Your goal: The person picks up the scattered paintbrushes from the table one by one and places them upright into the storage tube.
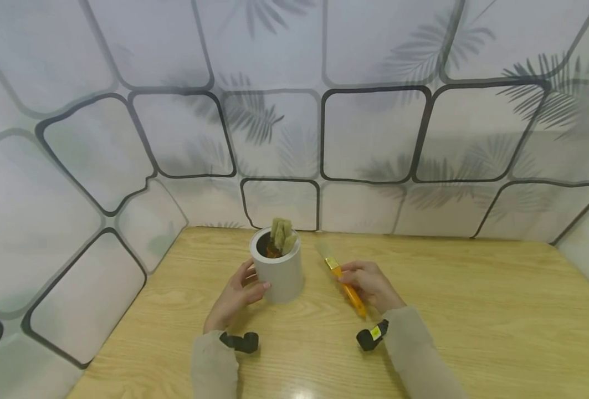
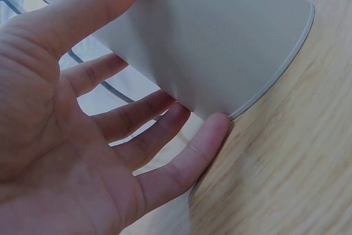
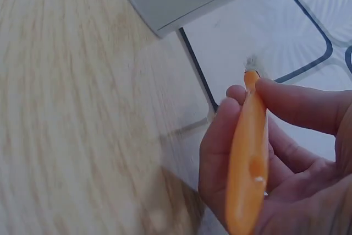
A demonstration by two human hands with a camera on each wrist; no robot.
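Note:
A light grey cylindrical container (image 1: 280, 280) stands upright on the wooden table. Fuzzy yellow-green pieces and a brown item stick up inside its dark mouth. My left hand (image 1: 236, 296) holds the container from its left side; in the left wrist view the thumb lies along the near wall and the fingers (image 2: 190, 147) curl around the far side, low down. To the right of the container, my right hand (image 1: 369, 282) pinches a paintbrush (image 1: 350, 296) by its orange handle. The brush has a gold ferrule, and its pale bristles point up and toward the container.
The wooden table (image 1: 449, 310) runs back to a wall (image 1: 374, 138) patterned with dark rounded outlines and grey leaves. Another wall closes off the left side. Each wrist wears a black strap with a small camera (image 1: 369, 339).

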